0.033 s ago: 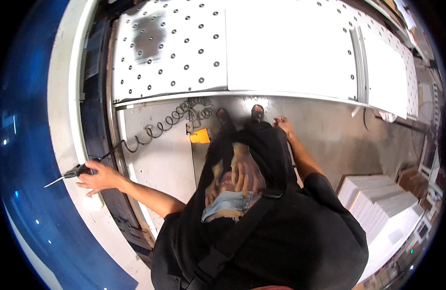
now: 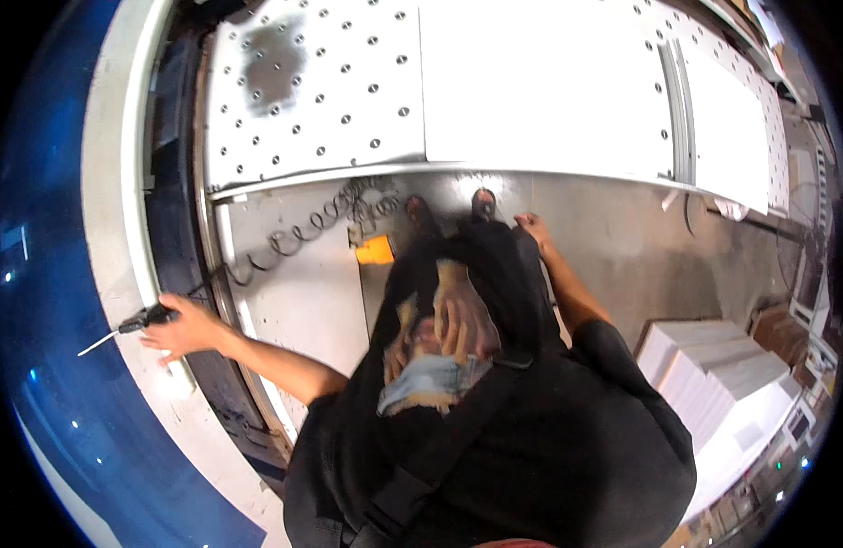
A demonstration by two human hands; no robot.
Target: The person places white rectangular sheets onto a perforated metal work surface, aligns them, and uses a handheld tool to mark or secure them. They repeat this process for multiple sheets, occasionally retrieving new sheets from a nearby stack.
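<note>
My left hand [image 2: 186, 326] reaches out to the left over the pale edge of a machine and grips a black air blow gun [image 2: 146, 317]. Its thin metal nozzle points left, over a blue surface [image 2: 52, 274]; some of my fingers stretch out below the gun's body. A coiled black hose [image 2: 289, 245] runs from beside the gun toward the floor near my feet. Close to my right thigh hangs my right hand [image 2: 531, 226], fingers loosely bent and a little apart, with nothing visible in it.
Ahead stands a white table [image 2: 335, 137] dotted with dark round inserts, with large white sheets on its right part. A yellow foot pedal [image 2: 376, 249] lies on the floor left of my feet. Stacked white boards [image 2: 704, 365] stand at the right.
The view has shifted slightly, so the table sits a little higher and farther left. My left hand keeps hold of the blow gun; my right hand stays by my thigh.
</note>
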